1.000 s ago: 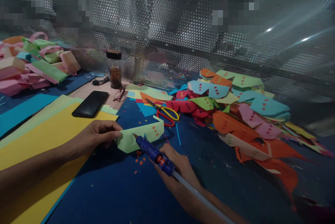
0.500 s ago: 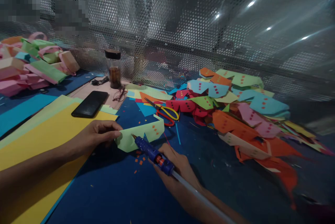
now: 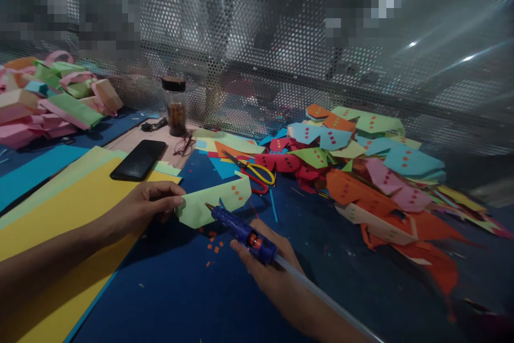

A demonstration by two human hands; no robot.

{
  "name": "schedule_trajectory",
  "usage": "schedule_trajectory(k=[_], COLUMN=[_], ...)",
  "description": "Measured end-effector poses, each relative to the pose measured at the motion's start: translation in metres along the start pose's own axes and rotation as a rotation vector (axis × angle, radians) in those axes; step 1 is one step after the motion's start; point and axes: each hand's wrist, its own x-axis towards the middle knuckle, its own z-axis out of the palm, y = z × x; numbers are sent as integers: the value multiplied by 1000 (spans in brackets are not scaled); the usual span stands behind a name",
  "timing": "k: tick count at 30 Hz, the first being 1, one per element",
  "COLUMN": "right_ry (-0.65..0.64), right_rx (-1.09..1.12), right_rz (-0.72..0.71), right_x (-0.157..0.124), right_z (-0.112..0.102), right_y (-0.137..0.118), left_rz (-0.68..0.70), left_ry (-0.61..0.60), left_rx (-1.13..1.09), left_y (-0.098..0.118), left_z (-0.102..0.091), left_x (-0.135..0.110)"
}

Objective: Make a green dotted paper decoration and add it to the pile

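A pale green folded paper strip (image 3: 219, 195) with small orange squares near its right end is held up just above the dark blue tabletop (image 3: 176, 289); its far side is hidden. The nozzle of a blue, slim-barrelled glue gun (image 3: 244, 233) lies over its front; whether it touches cannot be told. The gun's grip is hidden by the right hand, and the translucent glue stick (image 3: 321, 292) behind it runs out at the bottom edge.

The left forearm enters from the left edge over a yellow paper sheet (image 3: 100, 193); the right comes up from the lower right. The left hand (image 3: 158, 201) pinches the strip's left end between thumb and fingers, some fingertips out of sight. The right hand (image 3: 277, 273) is wrapped around the gun, most fingers concealed beneath.

Loose orange paper bits (image 3: 217, 250) lie below the strip; red-and-yellow-handled scissors (image 3: 241, 162) rest just beyond it.
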Motion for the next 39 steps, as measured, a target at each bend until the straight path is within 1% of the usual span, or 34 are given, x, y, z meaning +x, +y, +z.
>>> schedule_trajectory(k=[3,6,8,9,10,13,16,18,21,24,29,34,36,39], right_ry=[42,79,26,-13,-46,-86,-136,-163,-157,-145,-227,-268,-278,-307], right_rx=[82,132,138,136,133,98,72,55,-3,-26,-9,-7,-10,-86], right_rz=[58,187,275,294,289,280,277,239,164,134,129,217,210,191], right_x=[-3,-4,-2,0,2,6,5,3,2,4,6,-1,-5,-8], right_z=[5,5,0,-4,-8,-15,-16,-15,-12,-13,-26,-35,-37,-41], right_y=[5,6,2,0,-3,-7,-2,4,9,5,-4,4,6,2], left_rz=[1,17,24,27,28,26,23,16,12,6,-11,2,4,2], left_ry=[25,57,87,106,127,178,212,220,236,261,259,225,209,202], left_rx=[7,1,-1,-6,-17,-68,-121,-152,-222,-276,-285,-242,-221,-203], left_y=[5,5,4,3,2,1,3,5,8,10,11,8,6,3], left_z=[0,-3,-6,-7,-9,-11,-12,-12,-12,-11,-10,-10,-11,-13], left_x=[0,1,2,3,3,4,4,3,3,3,2,0,0,1])
